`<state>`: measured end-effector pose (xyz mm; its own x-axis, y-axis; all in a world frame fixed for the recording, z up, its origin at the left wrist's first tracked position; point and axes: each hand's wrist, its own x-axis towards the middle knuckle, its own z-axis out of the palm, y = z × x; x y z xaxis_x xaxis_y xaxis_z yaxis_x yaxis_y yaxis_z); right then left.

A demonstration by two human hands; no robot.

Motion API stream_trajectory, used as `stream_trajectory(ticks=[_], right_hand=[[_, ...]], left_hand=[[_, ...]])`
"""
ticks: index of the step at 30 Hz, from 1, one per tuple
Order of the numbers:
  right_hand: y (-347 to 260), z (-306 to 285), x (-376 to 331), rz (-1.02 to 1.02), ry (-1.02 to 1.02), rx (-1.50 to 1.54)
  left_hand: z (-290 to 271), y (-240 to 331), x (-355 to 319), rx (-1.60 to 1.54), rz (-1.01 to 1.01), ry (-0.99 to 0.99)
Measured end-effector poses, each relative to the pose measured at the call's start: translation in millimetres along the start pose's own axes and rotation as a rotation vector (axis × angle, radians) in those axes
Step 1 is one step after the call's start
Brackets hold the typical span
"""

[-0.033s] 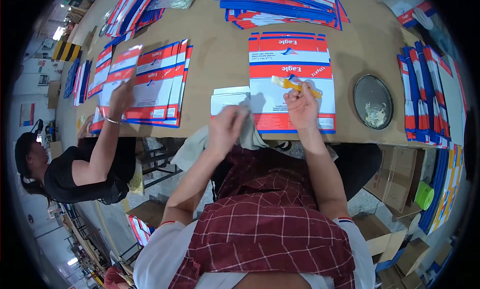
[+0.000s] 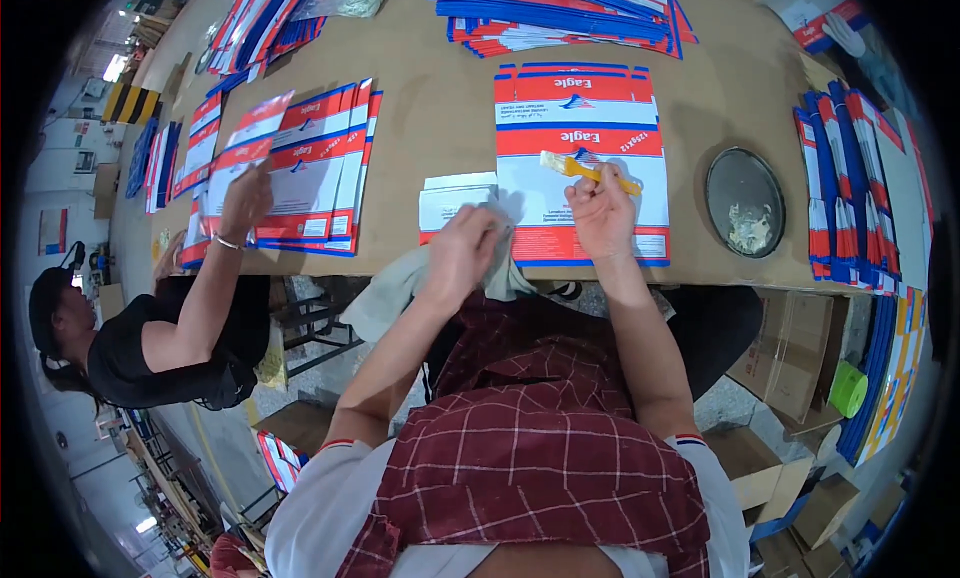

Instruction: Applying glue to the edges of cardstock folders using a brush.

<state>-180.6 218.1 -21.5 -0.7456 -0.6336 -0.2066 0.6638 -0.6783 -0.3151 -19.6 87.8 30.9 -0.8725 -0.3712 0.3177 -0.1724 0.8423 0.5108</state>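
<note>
My right hand [image 2: 602,215] is closed round the yellow handle of a brush [image 2: 590,171]. Pale paste coats its bristles, which point left. Beneath the brush lies a flat printed carton [image 2: 540,193] in red, white and blue, at the table's near edge. My left hand [image 2: 462,250] has its fingers drawn together, slightly blurred, beside a small stack of white slips [image 2: 452,198]. Whatever its fingertips may hold is too small to tell. A pale cloth [image 2: 380,310] hangs over the table edge under that hand. Right of the carton sits a round dark dish [image 2: 745,193] with pale paste in it.
On the left a co-worker's hand [image 2: 247,198] holds a printed carton over a pile of flat cartons [image 2: 310,183]. More stacked cartons [image 2: 565,18] lie at the far side, and others [image 2: 850,188] at the right. Cardboard boxes [image 2: 785,353] stand below the table's right side.
My left hand has shifted slightly right and upward by the white slips. The co-worker's hand has moved a little right with its carton. My right hand keeps the brush almost still.
</note>
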Motion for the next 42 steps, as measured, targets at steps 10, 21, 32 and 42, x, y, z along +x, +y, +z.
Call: stream_trajectory(ticks=[10,21,32,42], right_hand=[[6,6,-11,0.019,-0.012,-0.006],[2,0,6,-0.004,-0.038,0.059],[5,-12,-15,0.075,-0.126,0.054],[2,4,-19,0.146,0.032,0.108]], left_hand=[[25,-34,20,-0.083,-0.193,0.180],[-84,-39,-43,0.038,-0.323,-0.249],[17,-72,321,0.196,0.235,-0.017],[27,-60,329,0.515,0.401,-0.548]])
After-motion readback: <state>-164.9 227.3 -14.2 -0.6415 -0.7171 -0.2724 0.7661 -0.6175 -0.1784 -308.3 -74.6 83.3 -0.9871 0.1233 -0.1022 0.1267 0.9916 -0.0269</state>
